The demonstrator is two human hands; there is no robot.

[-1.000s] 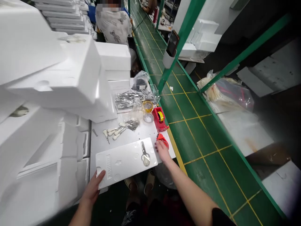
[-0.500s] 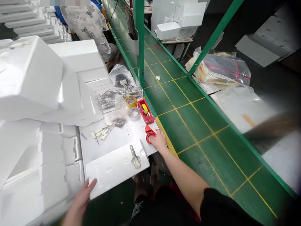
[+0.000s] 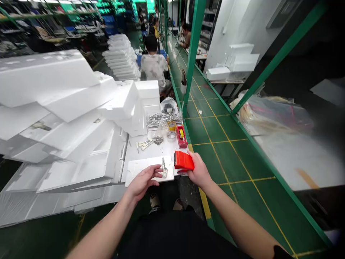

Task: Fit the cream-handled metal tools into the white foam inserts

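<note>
My right hand (image 3: 199, 170) grips a red tape dispenser (image 3: 183, 160), raised over the right end of the table. My left hand (image 3: 144, 181) hangs above a white foam piece (image 3: 134, 168) with its fingers apart, holding nothing. That flat foam piece lies at the table's front edge. On its right part rests a small whisk-like metal tool (image 3: 164, 169), close to my left fingertips. Behind the foam lie several white-handled metal utensils (image 3: 145, 145).
A red tape holder (image 3: 181, 136), a yellow tape roll (image 3: 171, 125) and a bundle of metal rods (image 3: 161, 118) lie farther back. White foam boxes (image 3: 72, 144) are heaped at left. A green conveyor (image 3: 229, 151) runs along the right, with a green post (image 3: 192, 54). A person (image 3: 155, 64) sits ahead.
My right hand has lifted the red tape dispenser off the table. My left hand has let go of the foam piece and moved right above it. The view has tilted up.
</note>
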